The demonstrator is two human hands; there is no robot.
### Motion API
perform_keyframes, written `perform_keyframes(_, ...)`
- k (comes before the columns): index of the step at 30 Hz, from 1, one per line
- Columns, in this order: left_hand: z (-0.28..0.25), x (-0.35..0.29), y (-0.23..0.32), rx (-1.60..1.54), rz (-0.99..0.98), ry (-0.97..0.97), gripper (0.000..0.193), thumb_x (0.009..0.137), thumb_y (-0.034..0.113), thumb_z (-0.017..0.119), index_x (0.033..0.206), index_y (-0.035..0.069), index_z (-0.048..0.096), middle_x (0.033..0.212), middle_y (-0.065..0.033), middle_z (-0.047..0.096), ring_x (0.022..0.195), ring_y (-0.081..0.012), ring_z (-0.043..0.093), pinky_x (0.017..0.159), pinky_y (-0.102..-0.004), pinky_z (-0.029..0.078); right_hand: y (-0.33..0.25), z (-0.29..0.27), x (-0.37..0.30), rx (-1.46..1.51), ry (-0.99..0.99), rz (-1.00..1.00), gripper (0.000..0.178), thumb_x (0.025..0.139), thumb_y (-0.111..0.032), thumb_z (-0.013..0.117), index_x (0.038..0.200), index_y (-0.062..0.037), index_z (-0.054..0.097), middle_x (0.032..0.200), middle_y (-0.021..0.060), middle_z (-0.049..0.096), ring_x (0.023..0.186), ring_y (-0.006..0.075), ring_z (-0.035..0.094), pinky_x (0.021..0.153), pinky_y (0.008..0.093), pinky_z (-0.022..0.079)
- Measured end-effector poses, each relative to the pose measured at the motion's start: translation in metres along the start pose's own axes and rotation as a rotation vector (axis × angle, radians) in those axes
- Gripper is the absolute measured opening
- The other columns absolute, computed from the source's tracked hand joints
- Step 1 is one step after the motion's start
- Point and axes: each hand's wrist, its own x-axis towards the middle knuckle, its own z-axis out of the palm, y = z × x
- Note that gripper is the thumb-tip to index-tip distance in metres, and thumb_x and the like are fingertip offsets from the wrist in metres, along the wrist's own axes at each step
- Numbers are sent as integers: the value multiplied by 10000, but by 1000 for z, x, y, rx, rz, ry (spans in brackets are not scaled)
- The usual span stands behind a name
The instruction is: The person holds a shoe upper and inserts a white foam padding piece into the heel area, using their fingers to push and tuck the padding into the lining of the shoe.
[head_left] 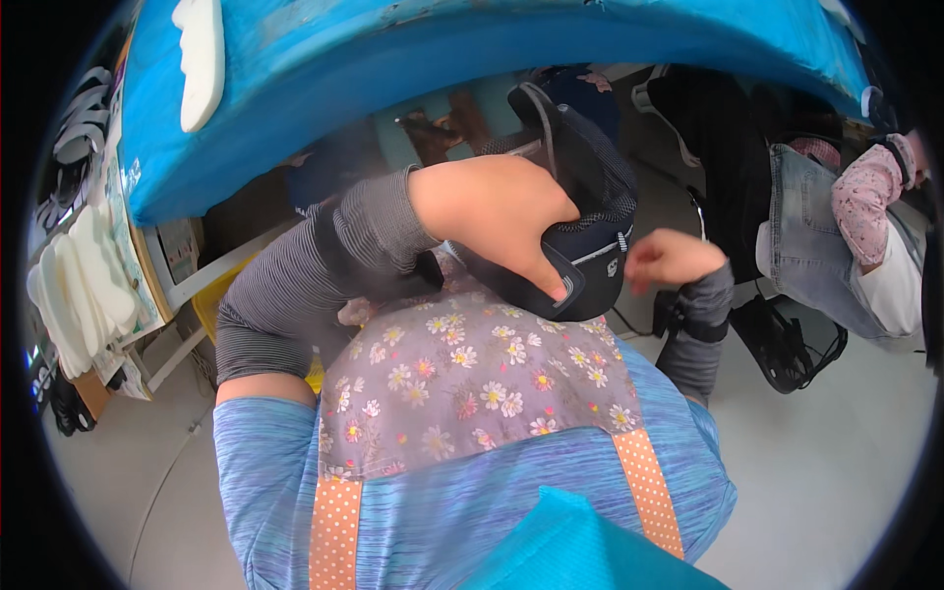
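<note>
A dark navy bag [602,251] with mesh panels, light piping and a small pale mark rests on my lap, against the flowered apron. My left hand [501,211] reaches over it from the left and grips it. The thumb presses on a flap at its near edge, and the other fingers are partly hidden behind the fabric. Just right of the bag, apart from it, is my right hand [678,260]. Its fingers are curled together and slightly blurred; whatever they pinch, if anything, is too small to see. A dark strap or handle rises from the bag's far side.
A blue-covered table [413,54] spans the far side, with a white foam piece [202,64] on it. More white foam pieces [88,270] are stacked at the left. A black bag [782,339] lies on the floor at right, near a seated person in jeans [816,221].
</note>
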Motion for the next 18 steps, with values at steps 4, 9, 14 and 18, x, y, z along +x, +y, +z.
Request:
perform_keyframes(4,4,-3,-3,-13,70,112,568,708,410,790,1029,-32,637,872,-208,662,850,-379,647,747,-401,512,25,62,25,481,-68,-499,572,831,-90,679,1351,29,474,1290,117,580,1154,187,560,972,318,458)
perform_keyframes(9,6,-29,9,-29,55,228,598,707,384,807,1086,-38,616,949,-204,667,892,-380,647,772,-411,512,1,90,44,1194,212,-950,700,811,-198,649,1409,53,384,1357,154,526,1243,290,515,1062,386,396)
perform_keyframes(14,7,-44,9,-117,-164,219,733,711,375,835,1240,-39,542,1012,-234,672,950,-372,656,834,-376,519,-66,84,38,1306,390,-974,501,961,-199,547,1393,23,426,1331,117,547,1196,218,545,1023,351,431)
perform_keyframes(18,17,-48,-12,-656,-137,3,677,752,291,840,1269,-26,538,1125,-151,671,1028,-229,635,898,-338,498,-92,75,38,990,546,-838,393,1012,-202,524,1339,11,485,1285,70,576,1134,139,561,958,281,466)
